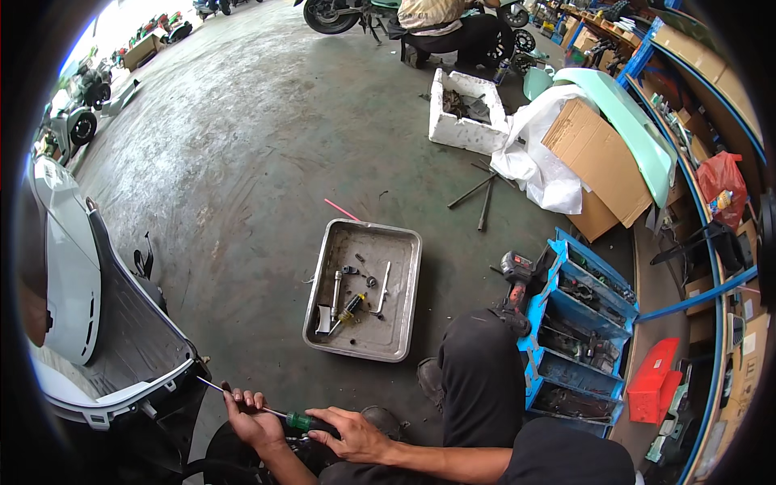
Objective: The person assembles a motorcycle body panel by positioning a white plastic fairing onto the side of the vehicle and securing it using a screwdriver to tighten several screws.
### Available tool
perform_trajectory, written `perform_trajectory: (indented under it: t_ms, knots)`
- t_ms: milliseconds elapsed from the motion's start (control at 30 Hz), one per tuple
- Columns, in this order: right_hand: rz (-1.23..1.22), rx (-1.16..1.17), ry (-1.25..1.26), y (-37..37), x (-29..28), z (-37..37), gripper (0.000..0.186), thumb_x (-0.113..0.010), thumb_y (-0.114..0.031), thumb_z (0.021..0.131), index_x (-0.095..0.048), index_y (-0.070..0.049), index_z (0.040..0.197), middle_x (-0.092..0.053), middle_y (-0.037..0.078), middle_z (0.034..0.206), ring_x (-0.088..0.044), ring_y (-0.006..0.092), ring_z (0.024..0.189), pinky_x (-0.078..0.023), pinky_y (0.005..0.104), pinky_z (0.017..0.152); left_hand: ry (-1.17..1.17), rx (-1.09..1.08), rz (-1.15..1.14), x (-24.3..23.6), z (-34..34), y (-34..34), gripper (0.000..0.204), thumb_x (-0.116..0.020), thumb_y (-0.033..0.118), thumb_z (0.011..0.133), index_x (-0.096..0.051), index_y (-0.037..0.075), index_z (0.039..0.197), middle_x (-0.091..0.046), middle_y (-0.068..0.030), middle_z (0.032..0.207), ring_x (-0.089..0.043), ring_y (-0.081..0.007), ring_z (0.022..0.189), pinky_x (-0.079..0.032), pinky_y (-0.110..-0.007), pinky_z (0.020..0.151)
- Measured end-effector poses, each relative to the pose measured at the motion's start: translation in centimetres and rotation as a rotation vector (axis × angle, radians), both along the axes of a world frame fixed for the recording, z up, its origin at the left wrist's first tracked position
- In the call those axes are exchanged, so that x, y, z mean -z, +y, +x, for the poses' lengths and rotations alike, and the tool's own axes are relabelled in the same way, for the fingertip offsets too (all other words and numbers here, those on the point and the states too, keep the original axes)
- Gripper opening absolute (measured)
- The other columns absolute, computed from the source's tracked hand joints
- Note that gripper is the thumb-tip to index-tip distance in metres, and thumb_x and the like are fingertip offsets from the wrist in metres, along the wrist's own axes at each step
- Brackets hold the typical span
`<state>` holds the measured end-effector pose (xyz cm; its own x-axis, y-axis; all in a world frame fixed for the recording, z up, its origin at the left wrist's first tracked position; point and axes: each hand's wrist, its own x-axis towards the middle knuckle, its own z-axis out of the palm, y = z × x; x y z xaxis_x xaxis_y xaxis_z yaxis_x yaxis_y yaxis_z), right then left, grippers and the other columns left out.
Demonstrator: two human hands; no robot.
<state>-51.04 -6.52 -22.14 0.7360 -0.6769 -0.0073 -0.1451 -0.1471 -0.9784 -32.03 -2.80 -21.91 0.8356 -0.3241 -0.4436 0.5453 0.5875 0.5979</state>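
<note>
Between my two hands lies a long screwdriver with a green and black handle (pixel 298 421). Its thin shaft slants up and left, and the tip is beside the edge of a white scooter body panel (pixel 69 267) with a dark grey inner face. My left hand (pixel 252 420) has its fingers curled around the shaft. The handle's rear end is under my right hand (pixel 360 436), which grips it with the thumb below and hides part of it. Whether the tip touches a screw I cannot make out.
A metal tray (pixel 411 295) with a socket wrench, hex key and small parts sits ahead. To my right are a blue toolbox (pixel 536 339), a cordless impact driver (pixel 515 283) and a red plastic piece (pixel 651 384). Farther off, a person (pixel 436 20) crouches behind a foam box (pixel 465 137).
</note>
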Motion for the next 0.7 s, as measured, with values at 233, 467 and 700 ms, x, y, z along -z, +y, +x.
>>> perform_trajectory:
  t_ms: [233,467,700]
  knots:
    - [1.337,-0.169,-0.095,-1.8,1.1,-0.7,0.043,-0.055,-0.035,0.102,-0.048,-0.011,0.138,-0.058,0.007,0.090,-0.051,0.0091,0.054,-0.039,0.0226,0.045,-0.022,0.042,-0.050,1.2,-0.5,0.3,0.022,-0.046,0.023,0.106,-0.055,0.007,0.120,-0.046,0.0017,0.078,-0.042,-0.0087,0.063,-0.036,-0.025,0.054]
    - [-0.170,0.024,-0.053,-0.7,0.2,0.8,0.036,-0.059,-0.028,0.100,-0.056,-0.008,0.130,-0.064,0.009,0.096,-0.063,0.0211,0.069,-0.053,0.0359,0.061,-0.049,0.051,-0.031,0.7,0.2,1.0,0.024,-0.045,0.024,0.106,-0.054,0.013,0.125,-0.050,0.0027,0.086,-0.044,-0.0093,0.071,-0.036,-0.027,0.059]
    - [1.398,-0.078,-0.110,-2.4,-1.2,0.6,0.033,-0.048,-0.027,0.105,-0.050,-0.006,0.130,-0.064,0.016,0.096,-0.053,0.0189,0.050,-0.044,0.0290,0.044,-0.027,0.100,-0.071,0.7,0.0,0.1,0.026,-0.043,0.022,0.107,-0.054,0.010,0.128,-0.046,0.0037,0.077,-0.039,-0.0081,0.061,-0.034,-0.026,0.053]
